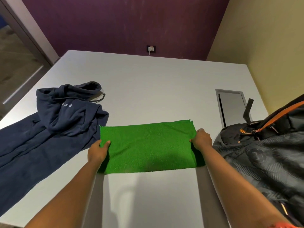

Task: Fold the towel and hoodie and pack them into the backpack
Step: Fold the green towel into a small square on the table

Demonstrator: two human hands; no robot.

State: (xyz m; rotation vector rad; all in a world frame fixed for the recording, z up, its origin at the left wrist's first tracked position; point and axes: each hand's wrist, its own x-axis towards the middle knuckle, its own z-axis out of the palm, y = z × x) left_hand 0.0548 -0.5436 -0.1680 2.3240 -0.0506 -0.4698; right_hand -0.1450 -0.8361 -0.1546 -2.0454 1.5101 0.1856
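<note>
Left hand (pixel 97 153): fingers curl over the left short edge of the green towel (pixel 148 147), thumb on top, pinching the cloth. Right hand (pixel 201 139): fingers wrap the right short edge, likewise gripping it. Both holds sit about midway along each short edge.

Between the two hands the towel lies flat on the white table (pixel 148 89) as a wide rectangle, seemingly doubled already; layers cannot be counted from here. One frayed corner sticks up just beyond the right fingers.

Handling, judged: light, limp terry, no stiffness, so it will sag wherever unsupported. The rough pile should grip well against skin and against itself. Best hold is at corners or edge midpoints, keeping the span taut while one edge is carried over to the other.

Just outside the left fingers lies the navy hoodie (pixel 54 125), unfolded and rumpled, touching the towel's left edge. It looks heavier and bulkier; shoulders and hem seem the places to grip.

Beyond the right fingers, near but apart, sits the dark backpack (pixel 263 150). Whether its opening is unzipped cannot be told.
</note>
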